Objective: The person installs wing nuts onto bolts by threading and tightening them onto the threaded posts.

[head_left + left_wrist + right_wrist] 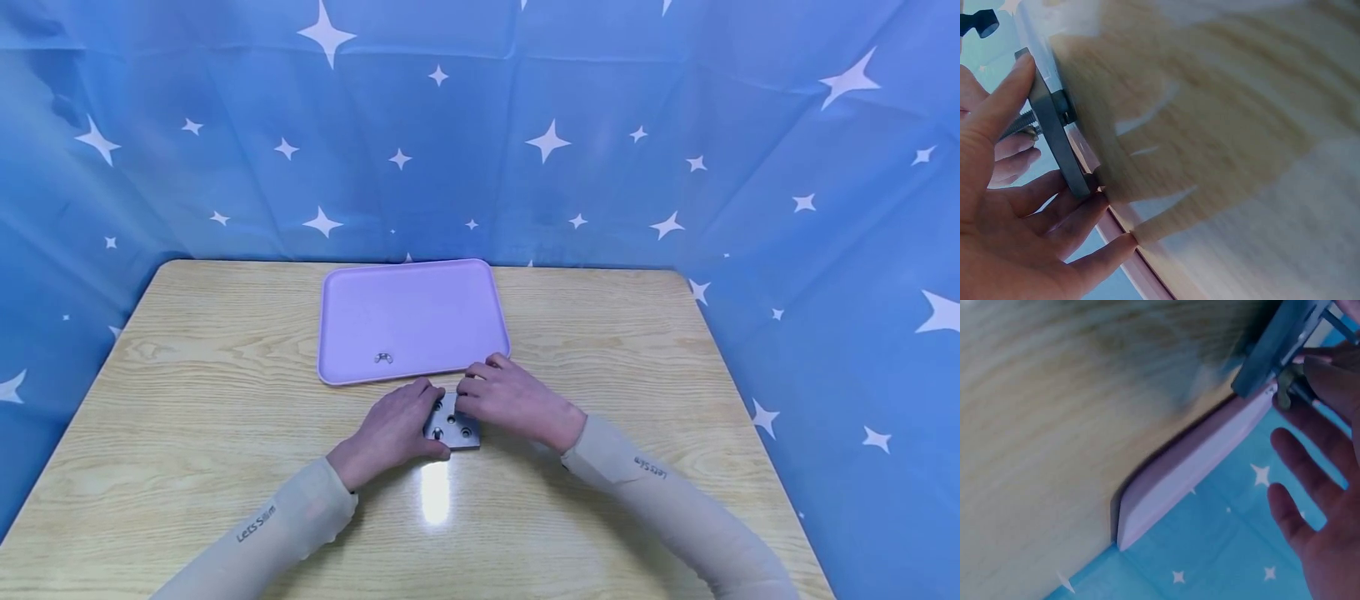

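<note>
A square metal plate (452,421) with several holes stands just above the wooden table, bolt heads (1062,105) showing beneath it. My left hand (393,423) grips the plate by its edges, the thumb at the near edge and fingers at the far one. My right hand (517,402) bends over the plate's far right corner. Its thumb and fingers pinch a wing nut (1285,387) at a threaded bolt (1304,394), mostly hidden by the hand in the head view. Another wing nut (438,433) sits at the plate's near left corner.
A purple tray (412,312) lies behind the plate, with a loose wing nut (383,357) near its front edge. The wooden table (187,433) reaches to a blue star-patterned cloth (480,167) at the back and sides.
</note>
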The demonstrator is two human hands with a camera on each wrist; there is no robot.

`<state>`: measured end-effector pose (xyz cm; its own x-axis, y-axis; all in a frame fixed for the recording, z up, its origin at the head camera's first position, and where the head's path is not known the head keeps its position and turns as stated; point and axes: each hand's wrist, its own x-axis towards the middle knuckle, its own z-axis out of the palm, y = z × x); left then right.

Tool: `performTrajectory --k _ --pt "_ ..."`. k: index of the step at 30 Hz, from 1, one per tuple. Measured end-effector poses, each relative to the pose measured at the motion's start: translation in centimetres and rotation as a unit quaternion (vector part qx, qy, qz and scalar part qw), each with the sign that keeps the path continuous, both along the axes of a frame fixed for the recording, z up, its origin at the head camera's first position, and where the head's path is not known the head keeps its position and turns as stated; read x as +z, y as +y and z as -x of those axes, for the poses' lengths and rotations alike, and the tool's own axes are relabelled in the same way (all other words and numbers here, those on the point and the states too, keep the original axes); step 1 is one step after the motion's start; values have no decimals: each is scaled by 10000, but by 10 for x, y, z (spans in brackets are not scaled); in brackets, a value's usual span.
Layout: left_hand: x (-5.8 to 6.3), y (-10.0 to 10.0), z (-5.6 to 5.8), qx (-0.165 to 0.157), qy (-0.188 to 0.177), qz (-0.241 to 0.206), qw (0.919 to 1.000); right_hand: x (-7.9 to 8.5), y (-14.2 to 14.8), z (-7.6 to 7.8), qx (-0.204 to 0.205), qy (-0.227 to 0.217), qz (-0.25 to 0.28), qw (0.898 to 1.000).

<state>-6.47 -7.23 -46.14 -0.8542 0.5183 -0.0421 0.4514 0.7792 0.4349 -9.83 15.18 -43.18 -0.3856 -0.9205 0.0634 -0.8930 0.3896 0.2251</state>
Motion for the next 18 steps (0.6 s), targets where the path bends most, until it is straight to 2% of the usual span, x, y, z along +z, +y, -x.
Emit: performTrajectory --k 7,18 --pt "-2 1 -1 56 51 -55 10000 -10 -11 -5 -674 -105 297 9972" --pt "-2 0 -1 60 82 -68 9999 -19 -21 -13 -1222 139 808 9891"
